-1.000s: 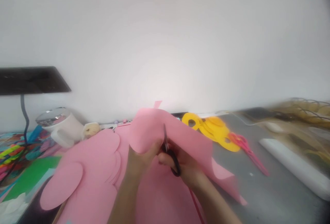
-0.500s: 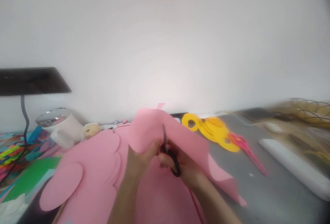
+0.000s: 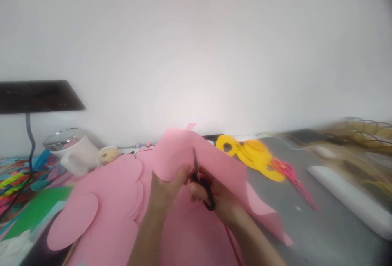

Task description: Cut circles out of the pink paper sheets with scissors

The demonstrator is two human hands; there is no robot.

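A large pink paper sheet (image 3: 214, 151) is held up between my hands, its right end curling down toward the table. My left hand (image 3: 167, 188) grips a rounded part of the sheet between thumb and fingers. In my right hand (image 3: 214, 194) are black-handled scissors (image 3: 208, 194), their blades pointing away from me and resting along the paper at the curved edge. Fingers hide part of the handles. Pink paper circles (image 3: 73, 221) and stacked round cutouts lie on more pink paper to the left.
Yellow paper rings (image 3: 227, 145) lie at the right with pink scissors (image 3: 295, 182) on them. A long white object (image 3: 349, 200) is farther right. At the left stand a white jug with a shiny lid (image 3: 75, 154), green paper (image 3: 38, 207) and colourful craft pieces. A wall rises behind.
Very little differs. The scissors and both hands stay in nearly the same place on the pink paper.
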